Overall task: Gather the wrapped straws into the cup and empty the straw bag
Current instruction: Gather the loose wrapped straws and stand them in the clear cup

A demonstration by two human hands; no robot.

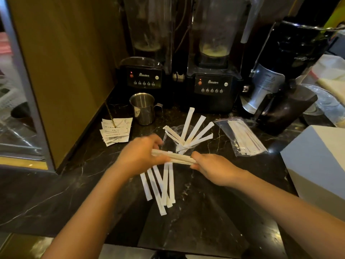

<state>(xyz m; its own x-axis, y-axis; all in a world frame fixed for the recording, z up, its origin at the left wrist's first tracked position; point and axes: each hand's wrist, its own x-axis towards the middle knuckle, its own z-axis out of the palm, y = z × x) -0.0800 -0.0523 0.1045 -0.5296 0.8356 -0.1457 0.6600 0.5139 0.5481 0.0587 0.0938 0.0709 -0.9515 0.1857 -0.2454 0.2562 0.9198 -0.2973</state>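
Observation:
A clear plastic cup [182, 145] stands on the black marble counter with several white wrapped straws [194, 128] fanned out of it. Just in front of the cup, my left hand [139, 156] and my right hand [214, 167] hold the two ends of a small horizontal bundle of wrapped straws [177, 158]. Several more wrapped straws [160, 186] lie loose on the counter below the bundle. A clear zip bag [241, 136] with several straws inside lies flat to the right of the cup.
A steel pitcher [142, 108] and a stack of paper receipts on a spike [115, 132] sit at the back left. Two blenders [211, 85] and a black grinder [280, 71] line the back. A white box [317, 165] stands at the right.

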